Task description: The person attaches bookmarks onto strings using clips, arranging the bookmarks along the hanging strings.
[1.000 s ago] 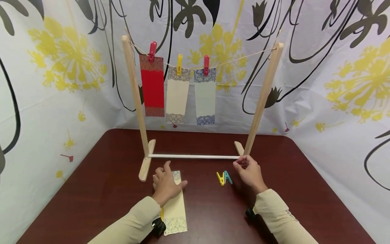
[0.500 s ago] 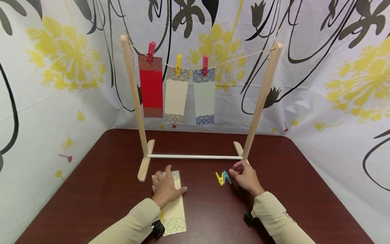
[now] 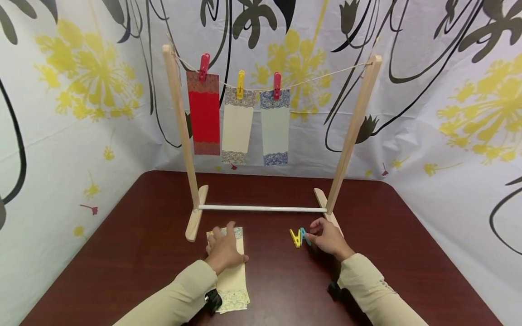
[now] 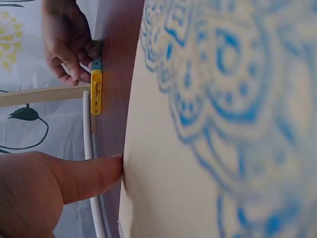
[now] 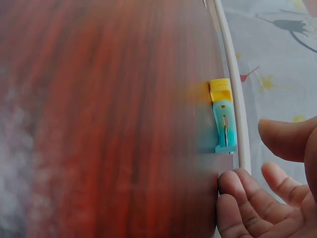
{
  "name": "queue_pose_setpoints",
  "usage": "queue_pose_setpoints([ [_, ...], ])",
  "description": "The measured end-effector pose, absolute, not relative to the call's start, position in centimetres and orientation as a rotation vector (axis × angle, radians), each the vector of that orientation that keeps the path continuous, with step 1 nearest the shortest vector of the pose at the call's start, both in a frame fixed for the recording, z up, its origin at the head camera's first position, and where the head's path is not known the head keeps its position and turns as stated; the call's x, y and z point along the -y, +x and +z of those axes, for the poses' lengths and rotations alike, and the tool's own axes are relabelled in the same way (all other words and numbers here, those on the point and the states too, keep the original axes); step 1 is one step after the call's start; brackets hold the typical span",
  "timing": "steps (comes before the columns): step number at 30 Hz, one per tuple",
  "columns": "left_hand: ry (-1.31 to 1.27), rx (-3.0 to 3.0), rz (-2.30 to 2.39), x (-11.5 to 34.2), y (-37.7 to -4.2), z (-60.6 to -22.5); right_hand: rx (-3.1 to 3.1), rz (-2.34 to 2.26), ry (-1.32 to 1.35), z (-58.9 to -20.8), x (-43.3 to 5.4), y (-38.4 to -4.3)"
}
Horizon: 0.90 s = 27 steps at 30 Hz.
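Stack of long, narrow cards (image 3: 234,278) flat on the dark red-brown surface (image 3: 281,285), in front of the rack's left foot (image 3: 194,222). Long axis runs away from the person; far end leans slightly left in the head view. Near-end edges don't quite line up, so more than one card shows. Top card: pale cream-yellow, plain middle, lace-like patterned band at each end; the left wrist view gives blue scrolls and rounded motifs, partly blurred.

Left hand (image 3: 225,252) rests over the upper half of the stack, thumb well spread from the fingers, thumb tip touching the right long edge. Fingers' far-side contact hidden; cannot tell how they meet the other edge.

Two clothespins beside the right hand (image 3: 329,236), lying on their sides, close together. Yellow clothespin (image 3: 295,239) forms a V, wide end pointing away from the person; blue clothespin (image 3: 303,235) the reverse, an A with its wide end toward the person. Metal spring visible on the blue one in the right wrist view.

Right hand loosely curled, thumb parted from fingers, holding nothing; fingertips just beside the blue clothespin.
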<state>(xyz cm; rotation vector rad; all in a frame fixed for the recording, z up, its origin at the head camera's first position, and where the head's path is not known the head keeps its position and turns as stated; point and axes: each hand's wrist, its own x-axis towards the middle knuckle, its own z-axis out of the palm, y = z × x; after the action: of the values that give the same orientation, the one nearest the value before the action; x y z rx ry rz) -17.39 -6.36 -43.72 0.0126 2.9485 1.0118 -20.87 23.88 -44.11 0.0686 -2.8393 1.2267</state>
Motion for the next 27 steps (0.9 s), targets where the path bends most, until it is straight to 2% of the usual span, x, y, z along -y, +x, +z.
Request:
queue_pose_setpoints([
  [16,0.009,-2.936,1.148,6.4,-18.2,-43.9,2.909,1.250,0.164,-43.9,-23.9,-21.4],
  [22,0.072,-2.882,1.292,6.6,-18.4,-43.7,2.934,1.279,0.179,-43.6,-24.0,-21.3],
  [27,0.169,-2.893,1.220,7.0,-18.8,-43.1,2.929,1.293,0.205,-43.5,-24.2,-21.3],
])
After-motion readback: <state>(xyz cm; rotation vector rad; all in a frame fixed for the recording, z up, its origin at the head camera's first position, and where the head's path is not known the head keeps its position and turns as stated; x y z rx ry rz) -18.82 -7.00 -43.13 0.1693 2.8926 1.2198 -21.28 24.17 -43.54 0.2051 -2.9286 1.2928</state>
